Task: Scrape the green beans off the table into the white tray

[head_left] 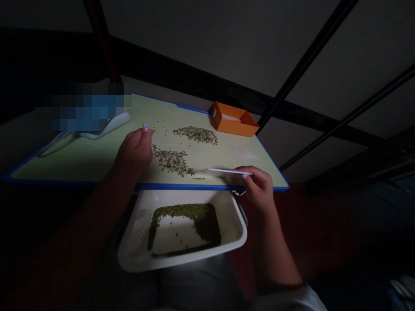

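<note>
Small green beans, apparently mung beans, lie mixed with pale grains in a near pile [173, 160] and a far pile [196, 134] on the pale tabletop [207, 155]. My left hand [138, 147] is closed at the left of the near pile, thumb pressed against the forefinger; whether anything is pinched there is hidden. Between the fingers of my right hand [259, 185] is a thin flat white tool [223, 172]. Its narrow tip points left and meets the right edge of the near pile. Below the table edge, a white plastic basin [129, 246] holds many green beans [207, 218].
An orange open box [236, 125] with pale contents stands at the back right. Pale grains [243, 152] are scattered in front of it. At the left lie a light-coloured object with a cord [112, 125] and a blurred-out blue patch [94, 112]. Blue trim [207, 187] edges the table.
</note>
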Motion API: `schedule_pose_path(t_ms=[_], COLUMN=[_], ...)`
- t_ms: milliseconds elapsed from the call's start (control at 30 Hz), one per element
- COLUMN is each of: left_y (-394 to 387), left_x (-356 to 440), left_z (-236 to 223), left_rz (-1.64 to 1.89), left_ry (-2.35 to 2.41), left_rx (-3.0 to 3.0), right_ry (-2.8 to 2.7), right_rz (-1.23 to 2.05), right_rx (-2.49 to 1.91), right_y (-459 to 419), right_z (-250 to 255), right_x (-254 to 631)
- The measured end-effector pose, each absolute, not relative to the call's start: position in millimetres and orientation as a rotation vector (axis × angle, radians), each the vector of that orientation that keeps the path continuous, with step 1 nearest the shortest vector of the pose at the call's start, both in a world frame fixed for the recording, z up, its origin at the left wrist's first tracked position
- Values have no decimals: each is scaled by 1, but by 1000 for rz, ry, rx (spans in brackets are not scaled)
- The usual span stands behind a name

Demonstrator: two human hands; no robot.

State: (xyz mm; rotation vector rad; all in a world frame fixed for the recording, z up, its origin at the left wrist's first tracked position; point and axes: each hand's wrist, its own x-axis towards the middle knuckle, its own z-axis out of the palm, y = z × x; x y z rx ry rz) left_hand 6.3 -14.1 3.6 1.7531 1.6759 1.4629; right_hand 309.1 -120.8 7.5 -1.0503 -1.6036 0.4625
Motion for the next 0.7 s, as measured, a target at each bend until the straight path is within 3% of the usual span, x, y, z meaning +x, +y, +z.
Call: schedule_pose_path(t_ms=[700], left_y=[-13], left_x=[6], left_z=[4], left_rz=[1464], left_ry=[1673], left_rx=[1758], right_ry=[-1604], right_rz=[434], right_rx=[-992], right_y=[-119], right_z=[4], right_x=[312])
